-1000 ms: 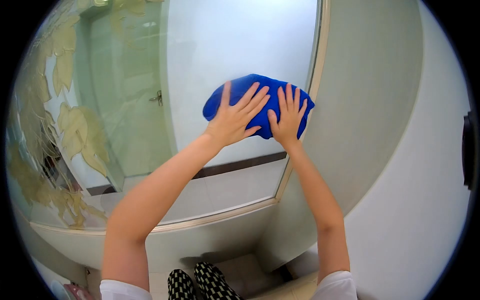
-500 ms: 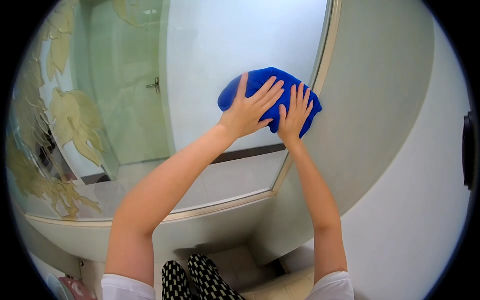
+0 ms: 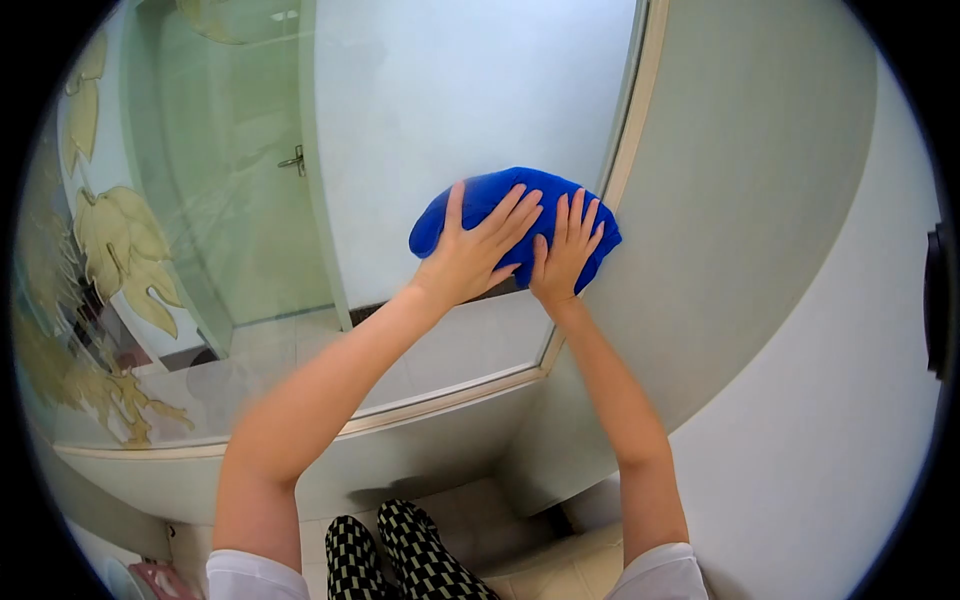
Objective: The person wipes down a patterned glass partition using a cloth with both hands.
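A folded blue cloth (image 3: pixel 490 196) lies against the glass pane (image 3: pixel 430 90), close to the pane's right-hand frame (image 3: pixel 634 110). My left hand (image 3: pixel 468 252) presses flat on the cloth's middle, fingers spread and thumb pointing up. Just to its right, my right hand (image 3: pixel 562 258) rests on the cloth's right part with fingers stretched out. The cloth's right end overlaps the frame. Both palms hide part of the cloth, and neither hand wraps around it.
Leaf decorations (image 3: pixel 125 245) cover the pane's left side. Behind the glass stands a pale green door (image 3: pixel 235 200) with a handle (image 3: pixel 293 161). A curved grey wall panel (image 3: pixel 740 200) rises at the right. Below, my patterned trouser legs (image 3: pixel 415 550) show above a tiled floor.
Both hands and the blue cloth have slid downward and slightly left in view. The door and frame have also shifted a little left in view.
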### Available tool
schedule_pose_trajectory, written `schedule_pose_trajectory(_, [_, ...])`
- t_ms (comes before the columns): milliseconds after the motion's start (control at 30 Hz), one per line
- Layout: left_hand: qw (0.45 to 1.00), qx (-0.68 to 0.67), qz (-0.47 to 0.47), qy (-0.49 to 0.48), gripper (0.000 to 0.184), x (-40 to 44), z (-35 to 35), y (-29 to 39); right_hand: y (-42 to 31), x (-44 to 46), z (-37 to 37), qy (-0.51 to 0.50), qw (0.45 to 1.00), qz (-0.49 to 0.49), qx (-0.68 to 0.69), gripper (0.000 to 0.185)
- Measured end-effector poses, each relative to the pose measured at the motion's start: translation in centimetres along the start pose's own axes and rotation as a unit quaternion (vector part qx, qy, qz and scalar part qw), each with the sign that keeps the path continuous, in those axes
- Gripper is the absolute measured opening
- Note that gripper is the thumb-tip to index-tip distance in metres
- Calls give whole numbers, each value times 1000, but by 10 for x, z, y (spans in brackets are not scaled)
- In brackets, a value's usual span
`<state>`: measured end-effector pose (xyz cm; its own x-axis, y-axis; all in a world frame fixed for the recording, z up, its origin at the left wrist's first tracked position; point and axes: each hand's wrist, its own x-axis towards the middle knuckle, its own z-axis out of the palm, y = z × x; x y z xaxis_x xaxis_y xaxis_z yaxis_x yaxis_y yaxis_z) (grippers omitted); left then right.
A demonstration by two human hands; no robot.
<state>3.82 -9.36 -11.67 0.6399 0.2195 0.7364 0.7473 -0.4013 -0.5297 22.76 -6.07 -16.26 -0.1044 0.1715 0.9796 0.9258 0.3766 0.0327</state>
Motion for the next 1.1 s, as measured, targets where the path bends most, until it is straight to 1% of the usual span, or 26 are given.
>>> schedule_pose_trajectory(167, [1000, -14, -6, -11, 82, 1, 1, 1, 6, -2, 2, -11, 1000, -2, -4, 60])
schedule_pose_trajectory(300, [1000, 2, -2, -20, 82, 1, 0, 4, 9, -2, 1, -7, 1000, -12, 2, 61])
schedule_pose_trajectory(367, [999, -2, -3, -46, 82, 2, -4, 3, 10, -3, 1, -24, 1000, -10, 1, 61])
schedule_pose_trajectory(433, [999, 8, 2, -44, 81, 3, -7, 3, 9, -2, 0, -9, 1000, -11, 7, 62])
schedule_pose_trajectory(700, [998, 26, -11, -57, 78, -1, -8, 8, 10, -2, -3, -18, 1000, -14, 19, 61])
schedule_pose_trajectory(767, [998, 25, -22, -50, 77, -2, -8, 9, 11, 0, -5, -25, 999, -21, 15, 59])
schedule_pose_trajectory(800, [998, 43, -19, -29, 76, -4, -8, 8, 14, 0, -6, -31, 999, -30, 9, 58])
schedule_pose_trajectory(833, [999, 21, -28, -23, 74, -4, -7, 9, 17, -2, -5, -29, 999, -34, 11, 58])
schedule_pose_trajectory(900, [999, 24, -37, -14, 75, -4, -5, 9, 18, -2, -5, -36, 999, -34, 8, 58])
schedule_pose_trajectory(1100, [998, 35, -60, -10, 75, -6, 1, 13, 21, -6, -1, -24, 999, -36, 20, 58])
